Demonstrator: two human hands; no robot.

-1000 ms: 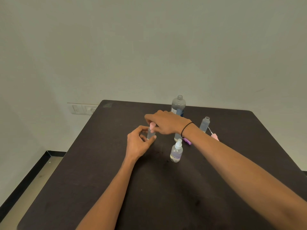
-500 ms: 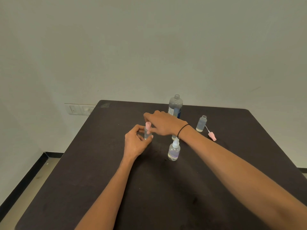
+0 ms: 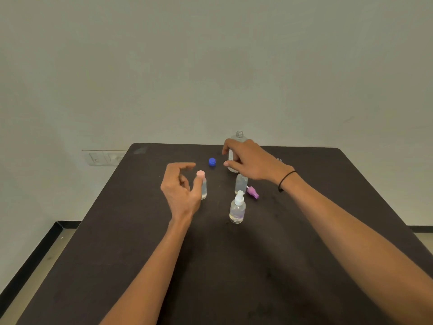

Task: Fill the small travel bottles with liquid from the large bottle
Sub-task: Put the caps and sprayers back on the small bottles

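On the dark table (image 3: 140, 231) stand three small travel bottles in plain sight. The pink-capped bottle (image 3: 203, 185) stands upright just beside the left hand (image 3: 181, 191), whose fingers are loosely curled and hold nothing; the thumb lies in front of the bottle's side, and whether it touches cannot be told. The white-sprayer bottle (image 3: 237, 208) stands upright nearer the person, apart from both hands. A third small bottle (image 3: 240, 184), uncapped, stands just behind it, partly hidden under the right hand (image 3: 248, 161). A glimpse of a fourth small bottle's rim (image 3: 278, 159) shows beyond the right wrist, too hidden to describe.

One large bottle (image 3: 239, 137) stands open-necked near the table's far edge. The right hand is at its body with fingers curved toward it; whether they actually grasp it cannot be told. One blue cap (image 3: 212, 161) lies on the table left of the large bottle, between the two hands. One purple sprayer top (image 3: 253, 192) lies on its side just right of the uncapped bottle. A black band (image 3: 285, 180) circles the right wrist
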